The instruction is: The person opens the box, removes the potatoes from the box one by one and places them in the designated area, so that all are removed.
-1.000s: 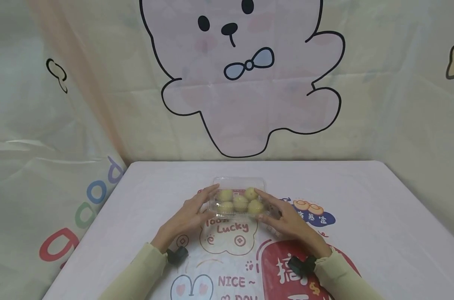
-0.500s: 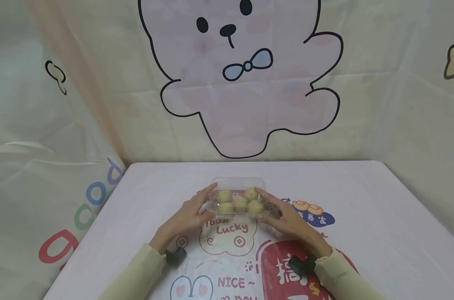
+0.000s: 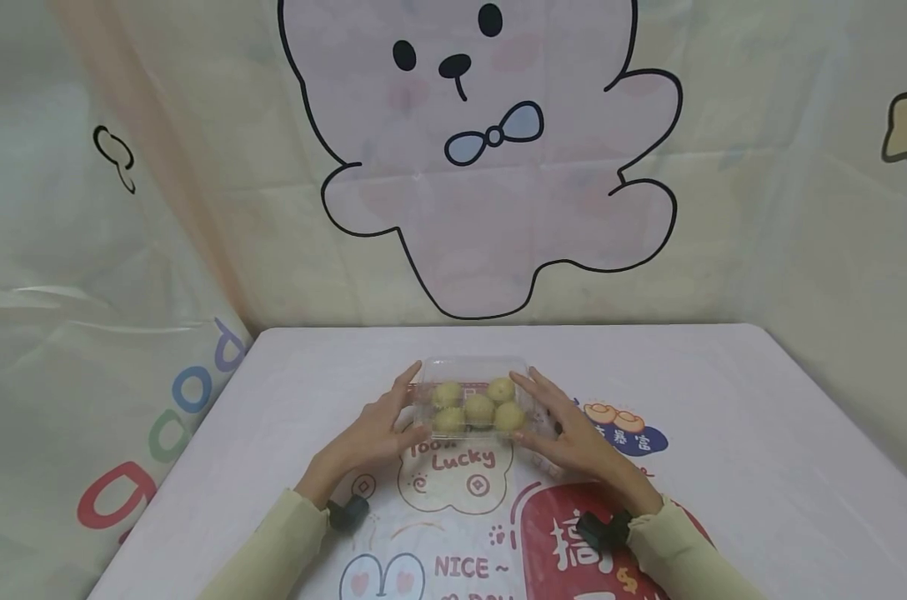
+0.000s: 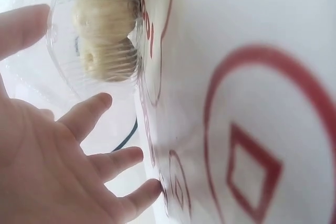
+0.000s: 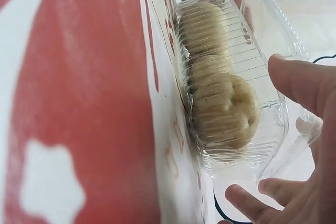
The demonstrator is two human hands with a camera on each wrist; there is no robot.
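Note:
A clear plastic clamshell box (image 3: 423, 421) lies on the table with its lid (image 3: 474, 367) raised at the back. In it sit several round, pale yellow-green fruits (image 3: 479, 410). At the box's left side my left hand (image 3: 374, 429) has its fingers straight and spread; in the left wrist view the thumb tip is by the rim and the other fingertips stand off from the wall. My right hand (image 3: 569, 429) flanks the right side, fingers extended and thumb near the front corner. From the right wrist, its thumb (image 5: 296, 80) shows close to the rim.
A white tablecloth (image 3: 761, 433) with printed drawings and lettering covers the table. Behind it hangs a pale cloth backdrop (image 3: 754, 225) with a cartoon bear; another printed sheet (image 3: 71, 400) is on the left. Each wrist carries a small black camera (image 3: 348, 512).
My left fingers have spread and drawn a little left, off the box. My right fingers have parted slightly, one reaching further back. The box stays in about the same place.

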